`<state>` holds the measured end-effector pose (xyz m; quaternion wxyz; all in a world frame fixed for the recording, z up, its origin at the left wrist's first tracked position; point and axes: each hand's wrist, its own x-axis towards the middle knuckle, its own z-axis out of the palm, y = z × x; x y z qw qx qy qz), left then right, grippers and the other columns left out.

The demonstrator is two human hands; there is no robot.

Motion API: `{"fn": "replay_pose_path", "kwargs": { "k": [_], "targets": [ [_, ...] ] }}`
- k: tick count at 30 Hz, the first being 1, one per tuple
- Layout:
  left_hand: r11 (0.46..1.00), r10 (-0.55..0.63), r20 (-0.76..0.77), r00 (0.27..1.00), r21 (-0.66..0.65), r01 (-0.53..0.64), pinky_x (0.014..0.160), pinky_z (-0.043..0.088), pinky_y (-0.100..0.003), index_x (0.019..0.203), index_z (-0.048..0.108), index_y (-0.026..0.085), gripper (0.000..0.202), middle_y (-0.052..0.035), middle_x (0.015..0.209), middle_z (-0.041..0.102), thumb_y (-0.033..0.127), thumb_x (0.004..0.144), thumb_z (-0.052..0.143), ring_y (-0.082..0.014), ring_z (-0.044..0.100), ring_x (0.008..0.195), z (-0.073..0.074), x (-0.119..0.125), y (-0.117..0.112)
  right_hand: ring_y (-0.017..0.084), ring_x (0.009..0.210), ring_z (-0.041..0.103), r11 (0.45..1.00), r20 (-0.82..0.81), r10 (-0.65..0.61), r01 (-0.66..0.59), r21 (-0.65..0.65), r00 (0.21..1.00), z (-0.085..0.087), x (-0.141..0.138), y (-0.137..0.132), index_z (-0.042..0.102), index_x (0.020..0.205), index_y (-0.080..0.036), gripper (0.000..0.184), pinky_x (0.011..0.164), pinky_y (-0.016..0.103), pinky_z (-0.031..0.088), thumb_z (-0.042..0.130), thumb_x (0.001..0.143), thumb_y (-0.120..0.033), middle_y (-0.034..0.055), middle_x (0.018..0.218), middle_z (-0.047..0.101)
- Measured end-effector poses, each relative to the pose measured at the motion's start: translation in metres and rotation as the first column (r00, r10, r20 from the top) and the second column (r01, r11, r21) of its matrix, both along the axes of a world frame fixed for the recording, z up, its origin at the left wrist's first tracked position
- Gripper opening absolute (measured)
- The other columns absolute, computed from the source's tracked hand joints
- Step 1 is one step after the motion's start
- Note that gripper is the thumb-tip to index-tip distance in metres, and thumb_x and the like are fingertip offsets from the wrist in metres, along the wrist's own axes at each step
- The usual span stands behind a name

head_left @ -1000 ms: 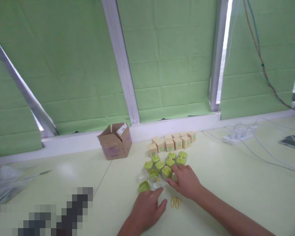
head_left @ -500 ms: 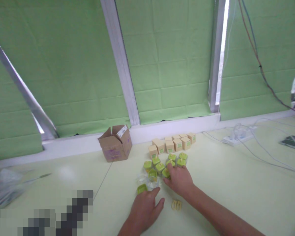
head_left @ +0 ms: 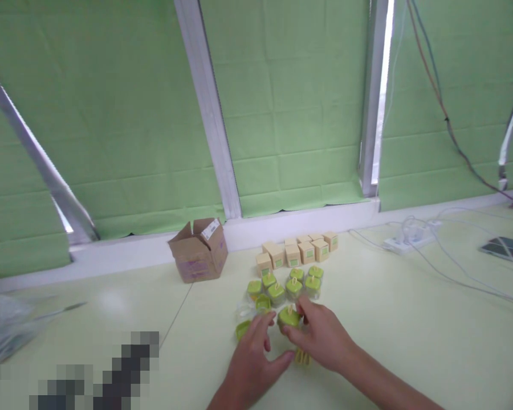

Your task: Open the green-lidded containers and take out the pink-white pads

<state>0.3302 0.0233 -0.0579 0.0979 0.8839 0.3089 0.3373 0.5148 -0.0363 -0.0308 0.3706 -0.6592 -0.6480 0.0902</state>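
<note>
My right hand [head_left: 322, 333] grips a small clear jar with a green lid [head_left: 289, 316] and a yellow loop on top. Close to its left side is my left hand [head_left: 259, 353], fingers apart and curved, with nothing in it. Beyond both hands stand several similar green-lidded jars [head_left: 276, 292]. An upturned green lid [head_left: 263, 302] lies by some clear plastic at the group's left. Another green lid [head_left: 243, 329] is partly hidden behind my left hand. Yellow loops [head_left: 302, 357] lie on the table below my right hand.
Several small beige boxes [head_left: 293, 255] stand in rows behind the jars. An open cardboard box [head_left: 200, 253] is to their left. A power strip [head_left: 412, 238] with white cables and a phone [head_left: 507, 249] lie at right. Plastic bags [head_left: 11, 327] are at far left.
My right hand has drawn one green-lidded jar out of the group toward me. My left hand has risen slightly and opened beside it.
</note>
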Motion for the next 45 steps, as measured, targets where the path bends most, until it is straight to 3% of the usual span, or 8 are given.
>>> {"fn": "replay_pose_path", "kwargs": {
  "k": [4,8,13,19,25,30,37,45],
  "targets": [
    [0.999,-0.044,0.047,0.998,-0.022,0.045,0.079,0.056,-0.035,0.124,0.053,0.016,0.06,-0.0085,0.106,0.066,0.019,0.067,0.071,-0.0164,0.063,0.072,-0.004,0.006,-0.003,0.016,0.064,0.052,1.0,-0.071,0.007,-0.007,-0.008,0.997,-0.004,-0.009,-0.009,0.043,0.082,-0.023,0.022,0.057,0.024,0.028,0.063,0.077,-0.032,-0.0024,0.07,0.058],
    [0.996,-0.017,0.087,0.996,-0.082,0.024,0.072,0.058,-0.031,0.121,0.058,0.017,0.052,-0.0065,0.099,0.068,0.016,0.069,0.064,-0.0163,0.064,0.071,-0.007,0.009,-0.002,0.016,0.066,0.051,0.999,-0.135,0.05,-0.048,0.013,0.99,-0.006,-0.008,-0.01,0.046,0.084,-0.022,0.025,0.059,0.024,0.031,0.068,0.074,-0.031,-0.003,0.071,0.057],
    [0.984,0.0,0.104,0.995,-0.178,0.018,0.067,0.057,-0.027,0.122,0.058,0.019,0.056,-0.0045,0.095,0.069,0.016,0.067,0.065,-0.0154,0.063,0.07,-0.003,0.008,-0.002,0.015,0.063,0.053,0.974,-0.305,0.227,-0.212,0.082,0.925,-0.01,0.001,-0.009,0.059,0.102,-0.02,0.017,0.061,0.024,0.037,0.048,0.092,-0.03,-0.0026,0.069,0.058],
    [0.967,-0.056,0.058,0.997,-0.244,0.068,0.074,0.055,-0.028,0.124,0.057,0.019,0.059,-0.0044,0.097,0.071,0.014,0.066,0.065,-0.0161,0.063,0.073,-0.001,0.003,-0.004,0.017,0.078,0.056,0.937,-0.24,0.341,-0.306,0.168,0.909,-0.007,0.004,-0.012,0.07,0.096,-0.023,0.017,0.071,0.026,0.041,0.057,0.091,-0.031,0.0016,0.081,0.058],
    [0.956,-0.027,0.048,0.999,-0.29,0.039,0.079,0.055,-0.032,0.123,0.06,0.019,0.058,-0.0076,0.105,0.071,0.017,0.066,0.07,-0.0191,0.065,0.08,-0.006,0.0,0.0,0.016,0.08,0.059,0.925,-0.246,0.366,-0.321,0.205,0.897,-0.007,0.003,-0.013,0.072,0.082,-0.021,0.022,0.073,0.025,0.043,0.055,0.093,-0.029,0.0031,0.083,0.06],
    [0.934,-0.027,0.081,0.996,-0.354,0.054,0.076,0.057,-0.032,0.121,0.062,0.02,0.058,-0.0082,0.11,0.071,0.021,0.065,0.076,-0.022,0.066,0.087,-0.009,0.001,0.003,0.017,0.083,0.061,0.92,-0.192,0.372,-0.333,0.208,0.908,-0.004,0.002,-0.014,0.07,0.083,-0.021,0.026,0.076,0.025,0.045,0.049,0.096,-0.028,0.0043,0.087,0.066],
    [0.924,-0.083,0.031,0.996,-0.372,0.089,0.073,0.056,-0.029,0.114,0.066,0.021,0.045,-0.0048,0.102,0.072,0.024,0.07,0.074,-0.019,0.065,0.082,0.003,0.004,-0.001,0.017,0.08,0.06,0.923,-0.125,0.346,-0.313,0.225,0.93,-0.004,0.001,-0.014,0.068,0.08,-0.02,0.028,0.076,0.026,0.044,0.046,0.096,-0.029,0.0048,0.083,0.067],
    [0.939,-0.091,-0.005,0.996,-0.333,0.084,0.068,0.054,-0.028,0.114,0.065,0.02,0.045,-0.0039,0.094,0.072,0.021,0.069,0.07,-0.0173,0.062,0.073,0.006,0.002,-0.003,0.016,0.074,0.059,0.938,-0.226,0.288,-0.227,0.263,0.93,-0.004,0.006,-0.014,0.069,0.083,-0.018,0.027,0.069,0.025,0.044,0.048,0.095,-0.032,0.0046,0.08,0.067]
  ]
}}
